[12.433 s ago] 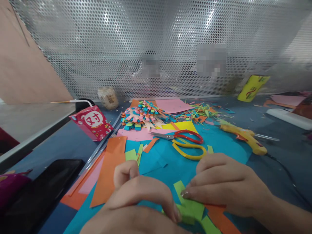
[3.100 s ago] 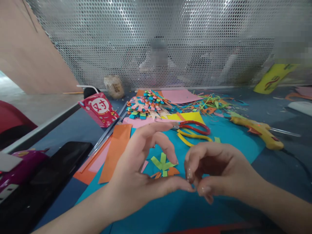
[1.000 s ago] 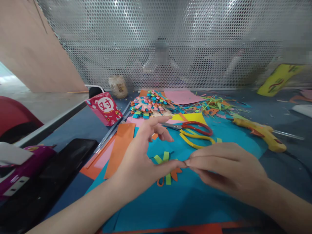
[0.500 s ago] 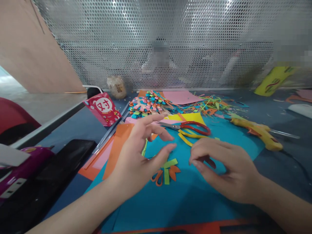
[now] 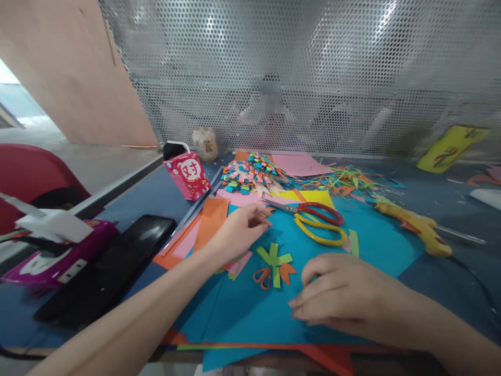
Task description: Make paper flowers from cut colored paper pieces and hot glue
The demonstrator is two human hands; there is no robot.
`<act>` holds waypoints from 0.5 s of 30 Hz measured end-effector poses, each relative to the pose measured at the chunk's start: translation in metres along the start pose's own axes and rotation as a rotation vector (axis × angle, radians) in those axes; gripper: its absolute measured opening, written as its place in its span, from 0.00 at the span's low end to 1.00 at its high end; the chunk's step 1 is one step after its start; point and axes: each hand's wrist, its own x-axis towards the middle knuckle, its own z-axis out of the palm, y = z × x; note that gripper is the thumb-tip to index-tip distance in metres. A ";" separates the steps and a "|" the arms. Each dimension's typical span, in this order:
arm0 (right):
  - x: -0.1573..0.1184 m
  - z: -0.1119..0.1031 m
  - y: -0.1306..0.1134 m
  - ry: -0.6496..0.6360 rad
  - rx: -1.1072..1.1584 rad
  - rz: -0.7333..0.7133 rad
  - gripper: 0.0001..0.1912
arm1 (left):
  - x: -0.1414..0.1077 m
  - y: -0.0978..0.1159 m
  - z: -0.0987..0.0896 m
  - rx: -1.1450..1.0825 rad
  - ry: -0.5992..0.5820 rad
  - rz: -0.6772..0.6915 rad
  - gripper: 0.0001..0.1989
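My left hand [image 5: 242,232] hovers over the stacked coloured paper, its fingers curled in toward the thumb. Whatever is between them is hidden. An orange paper scrap [image 5: 267,211] shows just behind its fingertips. My right hand [image 5: 344,297] is closed low over the blue paper [image 5: 250,313], fingertips together, and I cannot make out anything in it. Between the hands lie green paper strips [image 5: 276,274] laid out in a star-like cluster, an orange leaf-shaped cutout [image 5: 287,272] and an orange looped paper piece [image 5: 262,278]. Scissors [image 5: 319,222] with red and yellow handles rest beyond, blades pointing left.
A yellow hot glue gun [image 5: 417,227] lies to the right. Fringed paper flowers [image 5: 250,172] and paper shreds [image 5: 352,180] sit before the perforated metal screen [image 5: 332,62]. On the left are a pink drink carton [image 5: 190,177], a black phone [image 5: 144,237] and a purple power strip [image 5: 70,266].
My left hand has gone from spread to curled and moved farther back. My right hand has come closer to me, uncovering the yellow scissor handle. Two more green strip ends show in the cluster.
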 end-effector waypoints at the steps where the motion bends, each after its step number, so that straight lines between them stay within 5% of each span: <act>1: -0.004 0.003 -0.003 0.015 -0.041 0.015 0.09 | 0.001 -0.002 0.000 0.003 0.001 -0.004 0.11; 6: -0.034 0.011 -0.012 0.043 -0.011 -0.007 0.06 | 0.002 0.000 0.001 -0.013 0.014 0.006 0.11; 9: -0.042 0.002 -0.017 0.003 -0.017 0.139 0.05 | 0.000 0.002 0.002 -0.020 -0.012 0.001 0.08; 13: -0.021 -0.008 -0.029 -0.041 -0.023 0.178 0.08 | -0.001 0.001 0.000 -0.010 -0.019 0.009 0.04; 15: -0.007 -0.010 -0.035 -0.184 -0.007 0.164 0.06 | -0.001 0.000 -0.001 -0.008 -0.012 0.025 0.06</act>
